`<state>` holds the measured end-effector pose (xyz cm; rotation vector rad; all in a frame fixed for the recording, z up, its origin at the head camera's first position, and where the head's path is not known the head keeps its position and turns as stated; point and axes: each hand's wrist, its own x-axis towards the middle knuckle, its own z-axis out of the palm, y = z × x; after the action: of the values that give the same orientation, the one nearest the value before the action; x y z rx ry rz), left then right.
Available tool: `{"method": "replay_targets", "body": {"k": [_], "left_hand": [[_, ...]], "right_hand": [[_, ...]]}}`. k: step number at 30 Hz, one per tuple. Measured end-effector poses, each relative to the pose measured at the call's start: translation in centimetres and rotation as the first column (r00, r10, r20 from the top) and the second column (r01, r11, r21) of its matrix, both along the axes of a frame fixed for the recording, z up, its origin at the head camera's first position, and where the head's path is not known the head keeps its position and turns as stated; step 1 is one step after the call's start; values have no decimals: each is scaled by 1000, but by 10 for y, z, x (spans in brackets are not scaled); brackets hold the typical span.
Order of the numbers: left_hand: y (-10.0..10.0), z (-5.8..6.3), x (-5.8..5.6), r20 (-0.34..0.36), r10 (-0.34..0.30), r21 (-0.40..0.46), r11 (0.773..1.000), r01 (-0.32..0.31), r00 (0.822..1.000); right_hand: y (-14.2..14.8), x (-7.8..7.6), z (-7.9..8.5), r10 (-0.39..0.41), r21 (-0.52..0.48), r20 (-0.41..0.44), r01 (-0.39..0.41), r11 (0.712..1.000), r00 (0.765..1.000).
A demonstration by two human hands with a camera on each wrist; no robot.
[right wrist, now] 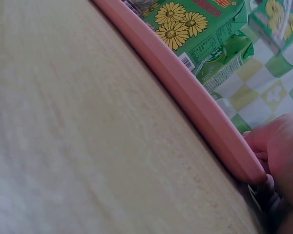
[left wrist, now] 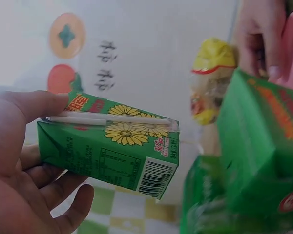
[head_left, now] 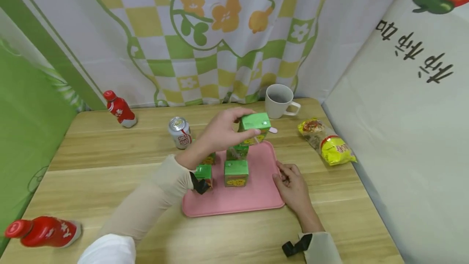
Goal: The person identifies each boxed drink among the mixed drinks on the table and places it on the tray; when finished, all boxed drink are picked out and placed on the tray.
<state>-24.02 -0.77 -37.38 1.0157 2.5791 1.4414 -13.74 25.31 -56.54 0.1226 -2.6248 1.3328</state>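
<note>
My left hand (head_left: 223,131) holds a green drink carton (head_left: 255,121) above the far edge of a pink tray (head_left: 256,192). In the left wrist view this carton (left wrist: 107,139) shows yellow flowers, a barcode and a white straw in plastic, with the thumb on one end and fingers beneath. Several more green cartons stand on the tray, among them a front one (head_left: 236,173) and a left one (head_left: 203,172), partly covered by my left wrist. My right hand (head_left: 294,188) grips the tray's right rim; in the right wrist view its fingers curl at the tray's corner (right wrist: 244,165).
A silver can (head_left: 180,133) stands left of the tray. Behind is a white mug (head_left: 278,101); a yellow snack bag (head_left: 327,141) lies to the right. Two red bottles are on the left, one far (head_left: 120,109), one near (head_left: 49,231). A patterned curtain (head_left: 220,68) hangs behind the table.
</note>
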Motion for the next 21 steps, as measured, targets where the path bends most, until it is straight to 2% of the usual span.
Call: {"method": "replay_targets", "body": {"k": [2, 5, 14, 18, 21], "left_hand": [[10, -7, 2, 18, -34, -68, 997, 35, 999], [21, -13, 3, 53, -73, -115, 990, 78, 996], [38, -12, 4, 88, -101, -184, 976, 116, 991], [46, -17, 3, 111, -125, -208, 967, 146, 986], [51, -25, 1, 85, -142, -264, 951, 160, 986]], "right_hand": [[0, 1, 0, 0, 3, -7, 0, 1000, 1000], [-1, 1, 1, -1, 18, -13, 1, 1000, 1000], [2, 0, 1, -4, 49, -23, 5, 999, 1000], [2, -1, 2, 0, 58, -31, 2, 998, 1000], [2, 0, 1, 2, 58, -47, 0, 998, 999]]}}
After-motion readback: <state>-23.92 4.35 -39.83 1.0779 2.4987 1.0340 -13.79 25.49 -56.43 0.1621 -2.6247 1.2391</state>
